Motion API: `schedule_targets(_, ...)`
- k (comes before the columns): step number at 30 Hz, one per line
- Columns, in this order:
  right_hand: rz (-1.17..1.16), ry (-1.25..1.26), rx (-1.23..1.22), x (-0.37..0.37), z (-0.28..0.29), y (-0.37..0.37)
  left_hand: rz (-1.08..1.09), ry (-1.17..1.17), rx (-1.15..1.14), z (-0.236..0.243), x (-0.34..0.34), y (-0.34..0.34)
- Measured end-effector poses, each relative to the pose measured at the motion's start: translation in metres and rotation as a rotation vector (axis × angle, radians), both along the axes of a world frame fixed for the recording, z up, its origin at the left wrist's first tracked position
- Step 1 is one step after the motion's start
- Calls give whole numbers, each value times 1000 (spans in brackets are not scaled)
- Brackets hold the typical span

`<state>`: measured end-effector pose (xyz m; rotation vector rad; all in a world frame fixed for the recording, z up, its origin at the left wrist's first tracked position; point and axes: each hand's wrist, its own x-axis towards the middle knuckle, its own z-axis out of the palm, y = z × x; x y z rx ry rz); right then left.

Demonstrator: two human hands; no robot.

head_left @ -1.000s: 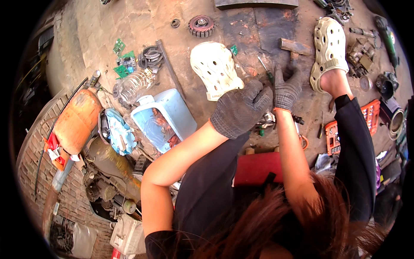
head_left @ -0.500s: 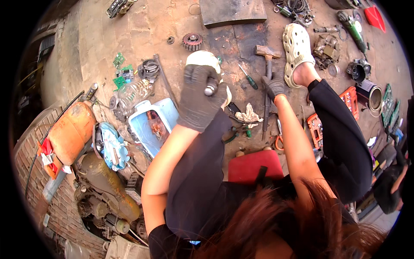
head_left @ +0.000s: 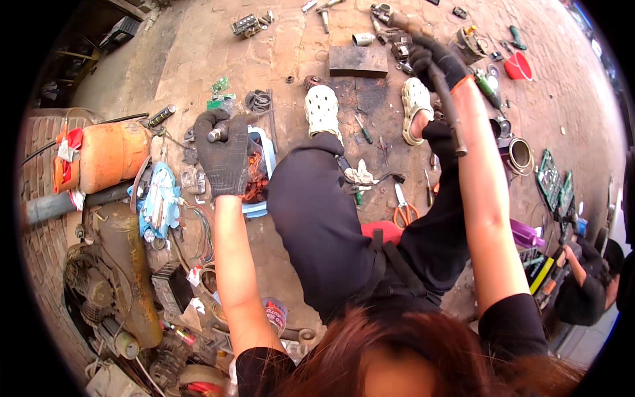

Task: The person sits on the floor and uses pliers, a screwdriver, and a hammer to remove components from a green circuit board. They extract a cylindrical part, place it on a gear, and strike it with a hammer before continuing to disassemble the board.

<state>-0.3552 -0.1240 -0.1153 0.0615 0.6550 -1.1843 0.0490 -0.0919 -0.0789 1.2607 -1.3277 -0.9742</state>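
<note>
Worn brown paving (head_left: 198,40) is spread across the yard. By the right hand (head_left: 438,61), gloved in dark grey knit, a long dark-handled hammer (head_left: 449,109) is gripped, lifted toward the far right and now held clear of the paving. By the matching-gloved left hand (head_left: 223,155), shifted left beside a light-blue plastic bin (head_left: 256,210), a silver round-ended metal piece (head_left: 215,135) is tightly held.

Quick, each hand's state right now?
Left hand: closed, holding a round-ended metal piece.
Right hand: closed, holding a hammer by its handle.
</note>
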Motion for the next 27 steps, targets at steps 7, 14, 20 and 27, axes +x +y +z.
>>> schedule_targets(7,-136,473,-532,4,254,76,96,6,24,4,50,76)
schedule_targets(14,-153,858,-609,-73,235,116,176,67,97,8,81,117)
schedule_targets(20,-279,1239,-193,-35,153,176,193,-5,117,2,101,117)
schedule_targets(27,-124,1302,91,-60,55,187,169,-215,2,-9,64,61)
